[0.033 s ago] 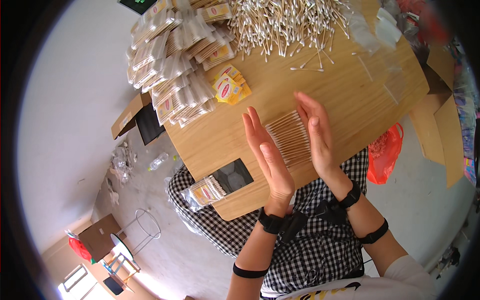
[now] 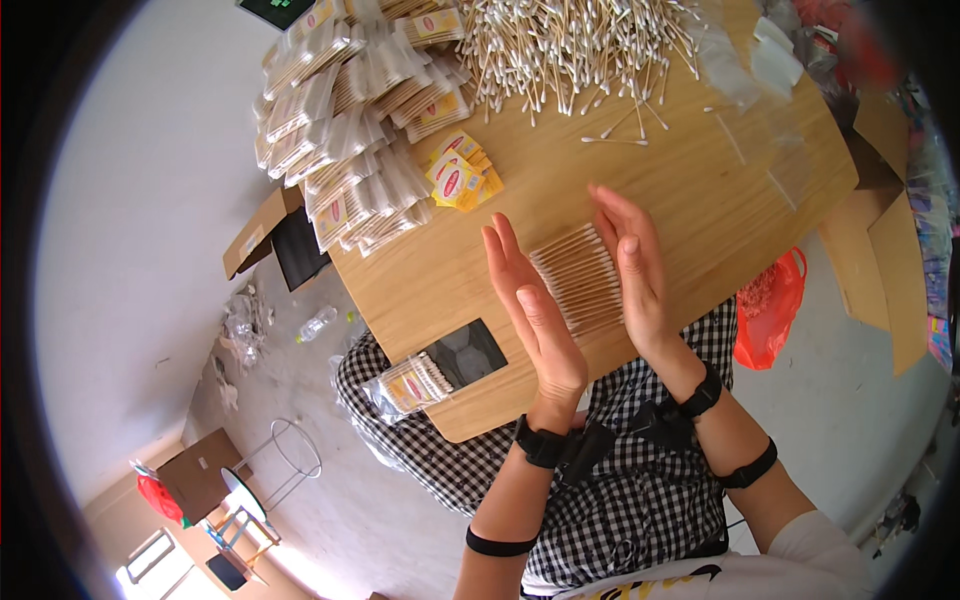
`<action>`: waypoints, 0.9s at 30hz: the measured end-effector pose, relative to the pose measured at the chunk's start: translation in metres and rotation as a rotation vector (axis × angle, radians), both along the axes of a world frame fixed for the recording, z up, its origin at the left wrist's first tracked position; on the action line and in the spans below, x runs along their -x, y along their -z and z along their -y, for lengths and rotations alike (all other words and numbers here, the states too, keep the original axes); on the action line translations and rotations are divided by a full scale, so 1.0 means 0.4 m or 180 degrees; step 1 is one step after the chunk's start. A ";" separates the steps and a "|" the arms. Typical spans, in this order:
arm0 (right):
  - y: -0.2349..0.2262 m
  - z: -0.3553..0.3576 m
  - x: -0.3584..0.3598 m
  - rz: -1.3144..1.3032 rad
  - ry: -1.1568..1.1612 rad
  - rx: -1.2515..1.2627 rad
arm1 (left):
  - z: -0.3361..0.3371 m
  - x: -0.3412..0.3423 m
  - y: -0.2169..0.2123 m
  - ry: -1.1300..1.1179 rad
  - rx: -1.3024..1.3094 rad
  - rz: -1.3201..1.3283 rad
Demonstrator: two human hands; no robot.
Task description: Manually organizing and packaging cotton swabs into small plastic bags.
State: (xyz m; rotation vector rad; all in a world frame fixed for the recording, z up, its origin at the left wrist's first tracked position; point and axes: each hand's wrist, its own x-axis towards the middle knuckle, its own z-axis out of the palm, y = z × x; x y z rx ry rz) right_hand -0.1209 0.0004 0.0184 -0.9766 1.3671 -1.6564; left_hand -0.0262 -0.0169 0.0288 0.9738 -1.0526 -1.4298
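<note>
Between my two upright palms lies a flat row of cotton swabs [image 2: 578, 278], side by side on the wooden table [image 2: 400, 290]. My left hand [image 2: 536, 325] stands on edge at their left ends, fingers stretched out and thumb raised. At their right ends is my right hand [image 2: 640, 280], its fingers also extended and the thumb up. Neither hand grips anything; whether the palms touch the swab tips I cannot tell. Left of my left hand, a clear packet of swabs [image 2: 410, 385] with a yellow label lies by the table edge, beside a dark rectangular piece [image 2: 468, 352].
A big heap of loose cotton swabs [image 2: 570, 50] covers the far middle. Stacked swab packets [image 2: 350, 130] fill the far left, with yellow cards [image 2: 460, 180] beside them. Clear plastic bags [image 2: 775, 60] lie far right. A red bag [image 2: 770, 310] and cardboard box [image 2: 875, 240] stand beyond the right edge.
</note>
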 end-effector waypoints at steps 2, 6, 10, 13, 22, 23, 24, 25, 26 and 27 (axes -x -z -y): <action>-0.001 0.006 0.012 -0.0193 0.0072 -0.0059 | 0.017 -0.015 0.003 -0.0028 0.0023 0.0010; 0.001 0.012 0.029 0.0178 -0.0254 -0.0067 | 0.027 -0.023 0.000 0.0320 -0.0064 -0.0100; 0.001 -0.026 0.030 0.0199 -0.0376 -0.0089 | -0.017 -0.032 -0.013 0.0426 -0.0027 0.0135; -0.004 -0.065 0.045 0.0063 -0.0063 -0.0075 | -0.053 -0.050 -0.016 0.0181 -0.0059 0.0209; -0.001 -0.093 -0.014 0.0107 -0.0228 0.0012 | -0.105 -0.004 0.003 -0.0147 0.0019 0.0117; 0.000 -0.095 -0.008 0.0197 -0.0195 0.0014 | -0.103 -0.009 0.002 -0.0144 0.0032 0.0115; 0.003 -0.099 -0.004 0.0292 -0.0159 0.0006 | -0.102 -0.019 0.003 -0.0210 0.0028 0.0078; 0.002 -0.098 0.000 0.0296 -0.0154 0.0009 | -0.102 -0.024 0.003 -0.0276 0.0025 0.0042; 0.001 -0.095 0.006 0.0261 -0.0119 0.0016 | -0.101 -0.023 0.004 -0.0271 0.0027 0.0045; -0.003 -0.094 0.011 0.0217 -0.0082 0.0022 | -0.098 -0.018 0.000 -0.0277 -0.0057 0.0012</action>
